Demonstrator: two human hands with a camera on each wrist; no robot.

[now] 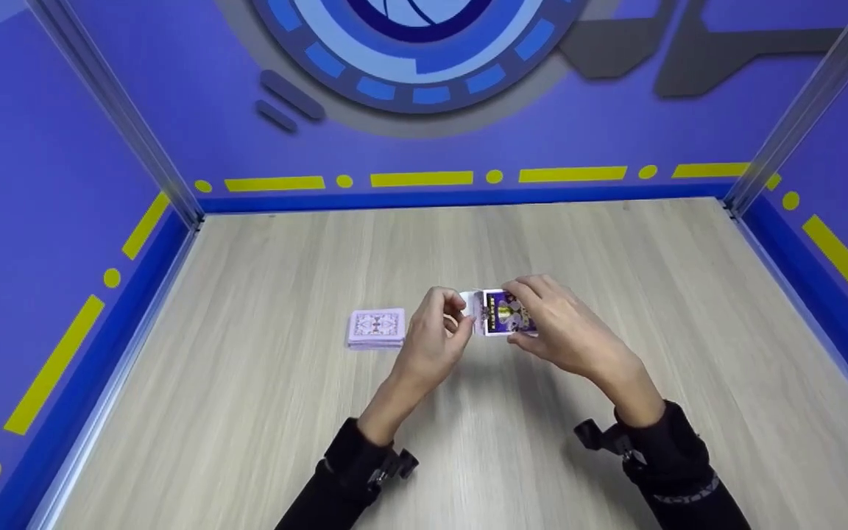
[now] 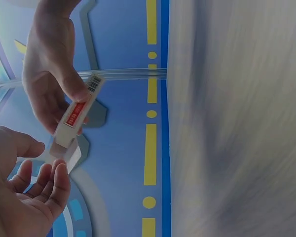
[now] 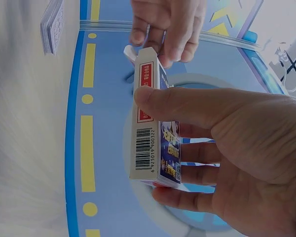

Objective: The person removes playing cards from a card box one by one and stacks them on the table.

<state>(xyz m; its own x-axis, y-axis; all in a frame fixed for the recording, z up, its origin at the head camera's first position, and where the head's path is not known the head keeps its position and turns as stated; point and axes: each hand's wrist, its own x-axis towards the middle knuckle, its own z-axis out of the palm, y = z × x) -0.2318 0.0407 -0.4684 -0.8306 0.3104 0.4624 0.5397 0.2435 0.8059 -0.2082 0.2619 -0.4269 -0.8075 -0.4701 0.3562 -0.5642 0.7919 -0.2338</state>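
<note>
In the head view, my right hand (image 1: 567, 324) holds a small playing card box (image 1: 501, 313) above the table, thumb on one narrow side and fingers on the other. A barcode and a red label show on the box side (image 3: 144, 143) in the right wrist view. Its end flap (image 2: 75, 157) stands open toward my left hand (image 1: 431, 338). The left fingers are loosely bent beside that flap; whether a fingertip touches it I cannot tell. On the table, left of both hands, lies a stack of playing cards (image 1: 377, 325), patterned back up. The box's inside is hidden.
The wooden table (image 1: 284, 442) is enclosed by blue printed panels (image 1: 424, 154) at the back and sides. Metal posts (image 1: 122, 118) stand at the back corners. Both wrists wear black bands with small camera mounts (image 1: 394, 465).
</note>
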